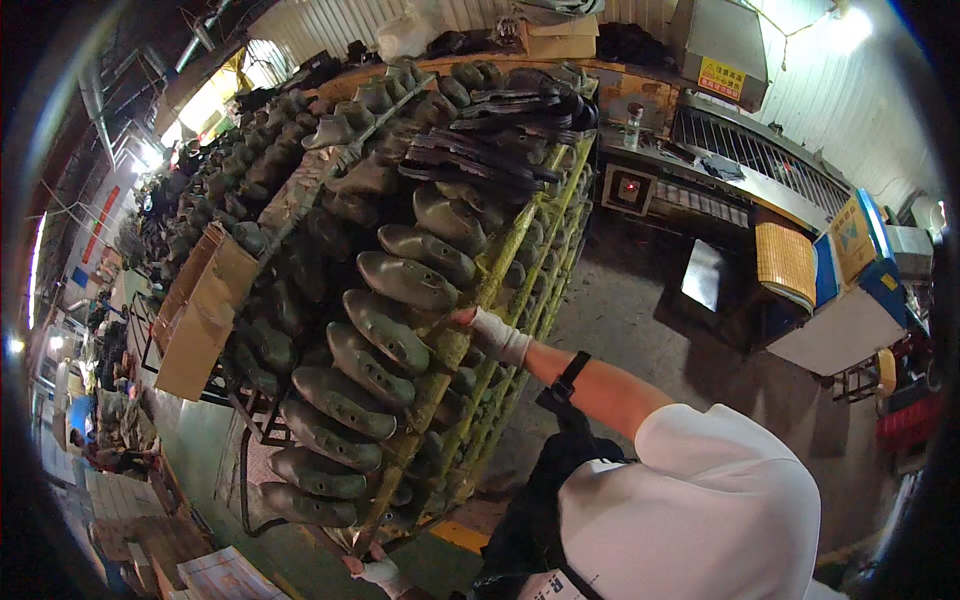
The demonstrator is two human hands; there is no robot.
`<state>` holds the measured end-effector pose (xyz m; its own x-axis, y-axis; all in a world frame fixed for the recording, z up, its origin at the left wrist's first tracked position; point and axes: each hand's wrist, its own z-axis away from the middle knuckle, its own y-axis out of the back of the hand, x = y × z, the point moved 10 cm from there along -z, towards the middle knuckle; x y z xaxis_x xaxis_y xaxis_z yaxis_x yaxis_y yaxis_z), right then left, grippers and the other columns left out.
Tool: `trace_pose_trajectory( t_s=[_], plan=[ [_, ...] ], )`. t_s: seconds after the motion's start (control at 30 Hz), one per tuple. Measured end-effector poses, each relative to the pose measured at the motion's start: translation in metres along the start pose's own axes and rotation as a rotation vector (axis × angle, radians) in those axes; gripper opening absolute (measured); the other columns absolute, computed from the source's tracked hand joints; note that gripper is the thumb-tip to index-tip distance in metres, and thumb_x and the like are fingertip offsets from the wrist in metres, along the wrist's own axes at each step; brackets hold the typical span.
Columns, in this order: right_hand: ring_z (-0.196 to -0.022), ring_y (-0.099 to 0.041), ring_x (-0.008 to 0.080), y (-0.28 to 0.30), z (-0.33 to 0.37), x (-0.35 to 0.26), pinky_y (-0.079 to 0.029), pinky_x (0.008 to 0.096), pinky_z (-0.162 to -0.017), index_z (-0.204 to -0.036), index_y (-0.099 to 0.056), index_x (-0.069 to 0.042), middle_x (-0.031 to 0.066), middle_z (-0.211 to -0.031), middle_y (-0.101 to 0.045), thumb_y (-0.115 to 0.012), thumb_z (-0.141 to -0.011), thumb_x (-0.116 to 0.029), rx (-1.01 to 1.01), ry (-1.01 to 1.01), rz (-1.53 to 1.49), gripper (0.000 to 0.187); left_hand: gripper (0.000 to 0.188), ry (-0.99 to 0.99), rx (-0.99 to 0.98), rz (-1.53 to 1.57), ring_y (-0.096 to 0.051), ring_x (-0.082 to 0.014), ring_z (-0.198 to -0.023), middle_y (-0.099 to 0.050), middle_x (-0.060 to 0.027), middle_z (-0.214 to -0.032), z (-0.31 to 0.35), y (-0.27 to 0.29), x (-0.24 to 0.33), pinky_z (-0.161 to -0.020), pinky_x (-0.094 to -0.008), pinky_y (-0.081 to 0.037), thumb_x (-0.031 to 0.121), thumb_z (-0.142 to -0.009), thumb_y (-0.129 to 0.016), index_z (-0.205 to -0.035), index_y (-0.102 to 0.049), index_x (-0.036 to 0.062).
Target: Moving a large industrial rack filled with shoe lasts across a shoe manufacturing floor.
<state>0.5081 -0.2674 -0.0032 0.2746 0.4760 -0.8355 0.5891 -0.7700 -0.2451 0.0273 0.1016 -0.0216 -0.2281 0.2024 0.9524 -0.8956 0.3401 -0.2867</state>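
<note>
A tall yellow rack (497, 266) with several tiers stands in front of me, its edge worn and stained. Dark green shoe lasts (407, 281) lie side by side in a row along its top. My right hand (497, 335), in a white fingerless covering, is closed on the yellow side rail beside the lasts. Down at the rack's near corner, my left hand (380, 573), covered the same way, grips the frame; part of it is hidden. Black shoe soles (490, 150) are piled on the rack's far end.
More racks of lasts (250, 160) fill the left side, with an open cardboard box (205, 310) on one. At the right stand a machine with a slatted conveyor (760, 160) and a blue and white box-shaped unit (850, 310). Flattened cardboard (225, 575) lies at the lower left.
</note>
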Motion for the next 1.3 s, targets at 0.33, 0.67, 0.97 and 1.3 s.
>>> trace_pose_trajectory(
  t_s=[0.33, 0.67, 0.97, 1.3],
  plan=[
    [-0.111, -0.048, 0.0212, -0.047, 0.005, -0.039, -0.039, 0.0367, -0.093, -0.114, -0.054, -0.008, 0.0036, -0.118, -0.053, -0.053, -0.084, -0.032, 0.226, -0.709, -0.57, 0.038, 0.043, -0.096, -0.007, -0.061, -0.048, -0.0124, -0.066, -0.054, -0.003, -0.084, 0.009, 0.012, 0.006, -0.058, -0.0255, -0.041, 0.038, -0.091, -0.045, -0.122, -0.044, 0.0074],
    [-0.112, -0.046, 0.0259, -0.063, 0.003, -0.063, -0.037, 0.0461, -0.095, -0.122, -0.048, -0.011, 0.0082, -0.123, -0.048, -0.047, -0.084, -0.049, 0.178, -0.606, -0.423, 0.054, 0.035, -0.024, 0.189, 0.183, -0.053, -0.0113, -0.069, -0.052, 0.0001, -0.084, 0.031, -0.009, 0.017, -0.055, -0.0259, -0.042, 0.027, -0.084, -0.056, -0.11, -0.045, 0.0065],
    [-0.117, -0.041, 0.0266, -0.052, -0.001, -0.042, -0.032, 0.0507, -0.097, -0.123, -0.048, -0.011, 0.007, -0.125, -0.045, -0.047, -0.081, -0.049, 0.102, -0.585, -0.426, 0.056, 0.031, -0.016, -0.143, 0.153, -0.049, -0.0097, -0.057, -0.049, 0.0029, -0.075, 0.024, -0.038, 0.026, -0.046, -0.0239, -0.039, 0.03, -0.08, -0.064, -0.098, -0.052, 0.0069],
    [-0.108, -0.05, 0.0258, -0.046, -0.012, -0.041, -0.041, 0.0406, -0.091, -0.115, -0.052, -0.005, 0.0103, -0.116, -0.052, -0.051, -0.081, -0.039, 0.019, -0.436, -0.284, 0.049, 0.041, 0.015, -0.021, 0.134, -0.046, -0.0094, -0.067, -0.046, 0.0015, -0.082, 0.013, -0.007, -0.005, -0.054, -0.0276, -0.042, 0.03, -0.08, -0.064, -0.11, -0.046, 0.0103]
  ],
)
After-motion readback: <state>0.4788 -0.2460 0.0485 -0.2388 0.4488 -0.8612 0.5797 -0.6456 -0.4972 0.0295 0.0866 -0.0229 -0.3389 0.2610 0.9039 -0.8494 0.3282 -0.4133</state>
